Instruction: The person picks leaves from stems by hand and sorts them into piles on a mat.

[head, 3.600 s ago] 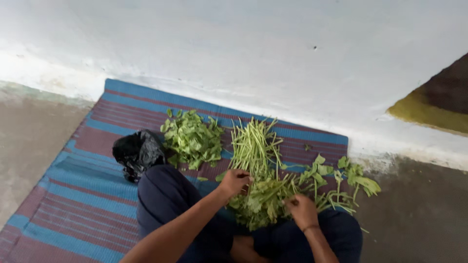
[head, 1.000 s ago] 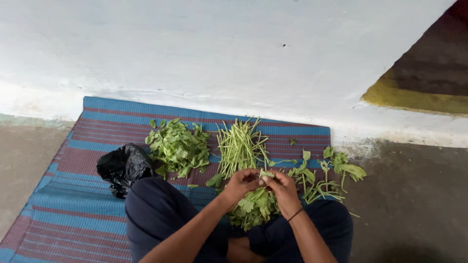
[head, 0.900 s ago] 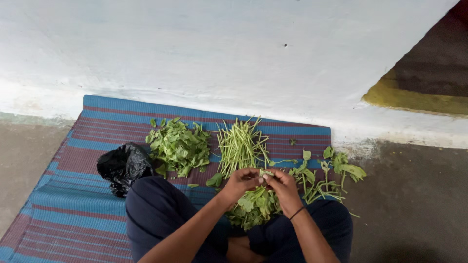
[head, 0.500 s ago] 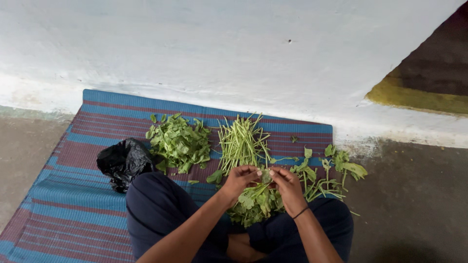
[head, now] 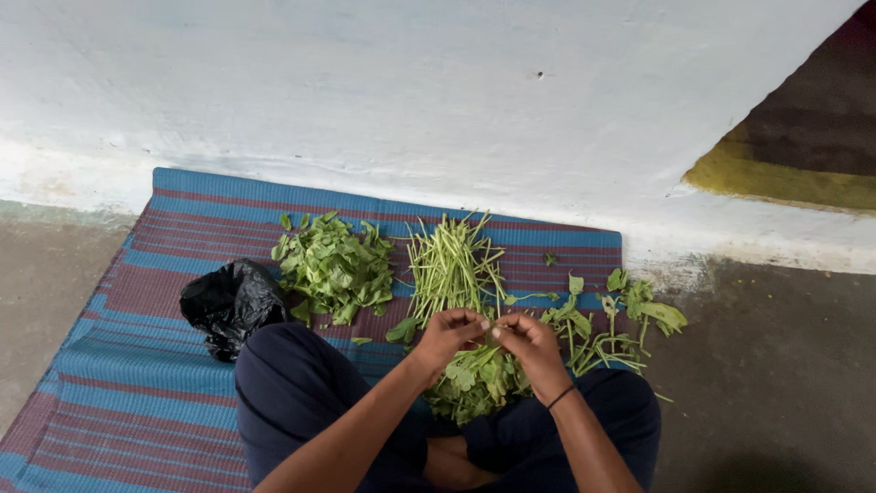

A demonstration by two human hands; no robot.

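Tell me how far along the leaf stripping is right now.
Done: a pile of plucked leaves and a bundle of bare stems lie on the striped mat. In hand: left hand and right hand pinch one sprig together. Left: leafy stalks beside the right knee and greens in the lap.

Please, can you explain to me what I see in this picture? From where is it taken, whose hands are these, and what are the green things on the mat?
The camera sits on a person's head and looks down, so the two arms are that person's own. The person sits cross-legged on a striped blue and red mat by a white wall. The left hand and right hand meet over the lap and pinch one thin leafy sprig together. On the mat lie a pile of picked leaves, a heap of bare green stems, some leafy stalks to the right, and a black plastic bag. More greens rest in the lap.
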